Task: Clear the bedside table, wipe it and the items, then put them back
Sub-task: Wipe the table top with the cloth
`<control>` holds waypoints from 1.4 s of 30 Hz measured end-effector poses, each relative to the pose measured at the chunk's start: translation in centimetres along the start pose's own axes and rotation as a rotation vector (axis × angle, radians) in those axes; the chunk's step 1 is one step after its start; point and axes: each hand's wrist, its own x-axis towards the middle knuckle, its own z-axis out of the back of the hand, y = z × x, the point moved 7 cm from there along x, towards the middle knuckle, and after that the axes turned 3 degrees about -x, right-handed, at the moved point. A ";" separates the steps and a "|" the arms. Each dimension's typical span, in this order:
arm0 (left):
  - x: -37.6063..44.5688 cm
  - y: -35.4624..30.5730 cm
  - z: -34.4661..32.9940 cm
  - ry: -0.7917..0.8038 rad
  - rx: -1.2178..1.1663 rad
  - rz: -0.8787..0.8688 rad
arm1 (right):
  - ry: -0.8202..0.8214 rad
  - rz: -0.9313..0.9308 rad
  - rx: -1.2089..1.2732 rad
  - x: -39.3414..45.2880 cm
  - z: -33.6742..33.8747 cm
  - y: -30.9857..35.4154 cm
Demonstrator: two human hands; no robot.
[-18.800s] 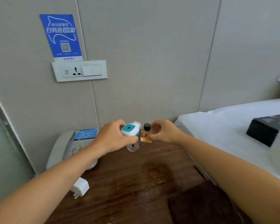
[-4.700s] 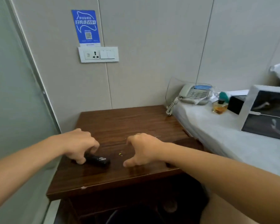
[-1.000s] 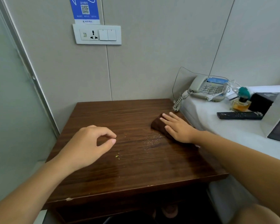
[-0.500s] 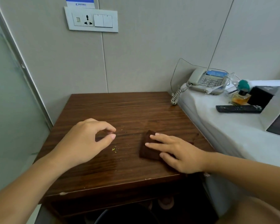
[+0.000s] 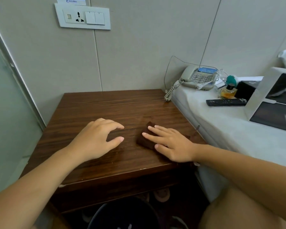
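- The room had grey panelled walls, with a white socket-and-switch plate mounted high on the far wall at the left.
- A dark wooden table stood in the corner, with a white-sheeted bed touching its right side.
- The right hand lay flat, fingers straight and spread, pressing a dark brown cloth onto the near right part of the table.
- The cloth showed past the fingertips on the left and far sides; the rest was hidden under the palm.
- The left hand was over the near middle of the table, fingers loosely curved, thumb and forefinger apart, holding nothing. Whether it touched the wood could not be told.
- The two hands were near each other but apart.
- On the bed, at the far end, sat a grey telephone, its coiled cord hanging at the far right corner of the table.
- Right of the telephone stood a small amber bottle with a teal-topped item just behind it.
- A black remote control lay nearer, beside a black box and a white carton.
- Under the table, a dark bin and slippers were visible.
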 end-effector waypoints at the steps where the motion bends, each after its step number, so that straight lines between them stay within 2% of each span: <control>1: 0.1 -0.1 -0.2 -0.002 -0.002 -0.005 | -0.006 0.047 0.002 -2.1 -0.1 1.8; 3: 0.3 0.0 -0.4 -0.013 -0.026 -0.005 | -0.007 0.087 0.037 -4.6 0.1 3.1; 5: 0.3 0.2 -0.5 -0.034 -0.043 -0.013 | 0.002 0.045 0.072 -4.8 0.3 1.4; 7: 0.3 0.3 -0.4 -0.051 -0.050 -0.024 | 0.007 -0.108 0.115 -3.8 0.3 -2.8; 10: 0.1 0.4 -0.2 -0.053 -0.047 -0.015 | 0.015 -0.432 0.128 -3.0 0.2 -9.4; 13: -0.2 0.6 0.2 -0.064 -0.047 0.004 | 0.009 -0.587 0.212 -2.6 0.1 -11.6; 16: -0.4 0.6 0.6 -0.079 -0.067 0.016 | 0.015 -0.544 0.073 -2.3 0.2 -9.0; 21: -0.1 0.0 0.3 -0.057 -0.079 -0.003 | 0.025 -0.123 0.011 -4.4 0.0 0.9; 24: 1.8 -0.7 0.5 -0.044 -0.107 -0.019 | 0.025 -0.052 0.005 -3.2 0.4 0.2; 29: 8.5 -2.0 3.1 -0.059 -0.132 -0.049 | 0.076 -0.320 0.086 4.2 0.9 -7.4; 35: 15.9 -2.5 5.3 -0.144 -0.136 -0.080 | -0.020 -0.369 0.242 15.0 1.7 -9.4; 42: 18.5 -0.4 4.4 -0.100 -0.089 -0.097 | -0.052 -0.794 0.183 19.1 1.1 -19.8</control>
